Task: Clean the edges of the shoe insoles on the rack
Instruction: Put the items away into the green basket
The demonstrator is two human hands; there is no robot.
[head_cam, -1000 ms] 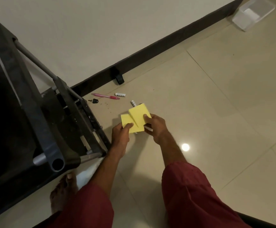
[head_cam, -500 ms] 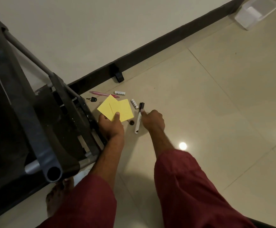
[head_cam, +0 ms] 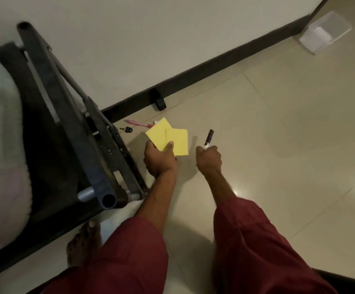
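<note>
Left hand (head_cam: 159,160) pinches two yellow sheets (head_cam: 168,137), thumb on top, fingers curled under. The sheets overlap and fan out beyond the knuckles, clear of the floor (head_cam: 278,145) as far as I can tell. Right hand (head_cam: 209,160) is a fist wrapped round the pale end of a marker (head_cam: 208,137), with the black end sticking out past the thumb side, away from me. The two hands are near each other, not touching, a strip of floor between them. Rack (head_cam: 83,134) is just left of the left hand: dark frame, grey tubes, its near corner beside that wrist. Further left on the rack lies a pale fuzzy-edged item (head_cam: 0,145); I can't tell if it's an insole, and neither hand is on it. Beyond the left hand, partly hidden by the sheets, there's a pink pen (head_cam: 138,123), and a small key (head_cam: 128,129) on the floor by the rack's foot. Black doorstop (head_cam: 159,101) sits at the skirting further out. Clear plastic box (head_cam: 325,32) is far beyond the right hand, against the wall. Bare foot (head_cam: 85,240) is under the left forearm, by the rack.
</note>
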